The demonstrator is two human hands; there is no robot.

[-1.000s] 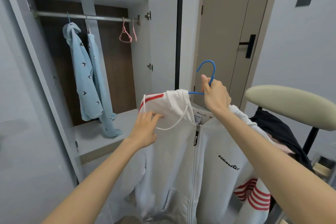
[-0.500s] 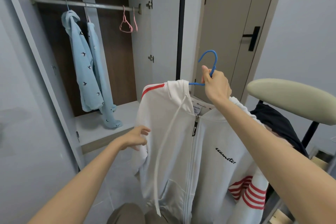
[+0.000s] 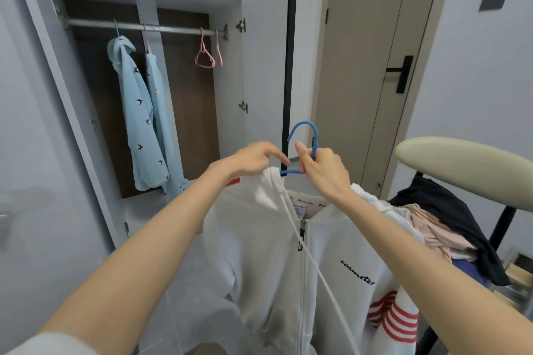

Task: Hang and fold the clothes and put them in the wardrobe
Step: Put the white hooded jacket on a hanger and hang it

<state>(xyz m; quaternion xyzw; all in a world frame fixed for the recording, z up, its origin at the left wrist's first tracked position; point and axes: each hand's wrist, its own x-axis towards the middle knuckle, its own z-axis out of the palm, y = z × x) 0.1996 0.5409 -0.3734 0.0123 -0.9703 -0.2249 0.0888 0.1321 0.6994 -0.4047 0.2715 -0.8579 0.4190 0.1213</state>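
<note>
White zip hoodie (image 3: 268,239) hung on a blue hanger (image 3: 313,135) below and right of the wardrobe rail (image 3: 173,28), right hand (image 3: 326,170) gripping the hanger's neck, left hand (image 3: 253,158) pinching the hoodie's shoulder. That shoulder could slip off if released early; bare rail showed between the light-blue garments (image 3: 138,112) and pink hangers (image 3: 205,57).

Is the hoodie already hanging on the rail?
No, the hoodie is on a hanger that the right hand grips, well clear of the rail.
</note>
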